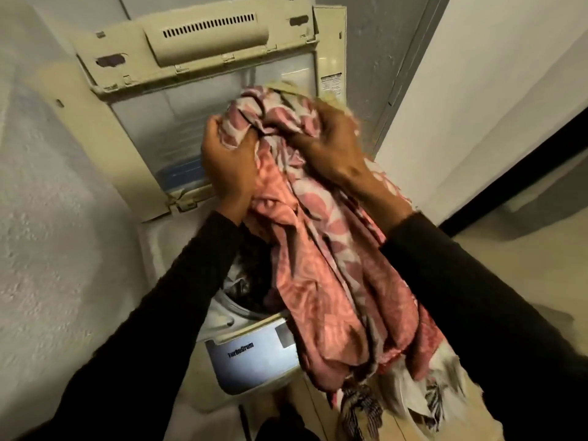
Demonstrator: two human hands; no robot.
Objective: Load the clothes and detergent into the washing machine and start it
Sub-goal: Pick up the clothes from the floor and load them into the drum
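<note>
1. Hands: both up in front of the raised lid (203, 100) of a top-loading washing machine (251, 361), black sleeves (178, 300) on both arms.
2. Left hand (227, 160): fingers curled and closed on the top edge of a pink and white patterned cloth (321, 249), gripping a bunched fold.
3. Right hand (327, 148): back of hand toward the camera, fingers closed into the same cloth just beside the left hand; fingertips buried in fabric.
4. Cloth: held high by the bunched top, hangs down long btwn the two forearms, lower end past the machine's front edge. It covers the right part of the tub opening. Whether the hanging part touches the machine rim, can't tell.
5. Tub (251, 281): open, dark clothes already inside, seen to the left of the hanging cloth.
6. Machine front panel: pale blue-grey, w/ "TurboDrum" lettering, below the tub rim.
7. Lid: folded up and back, cream-coloured, clear window panel, vent slots near its top, small sticker at right.
8. More laundry (423, 389): white, striped and checked pieces bunched at bottom right, under the cloth's lower end, blurred. What they sit in, can't tell.
9. Surroundings: textured white wall (57, 186) at left, floor (509, 275) at right w/ a dark skirting strip along the far wall.
10. Detergent: can't make any out.
</note>
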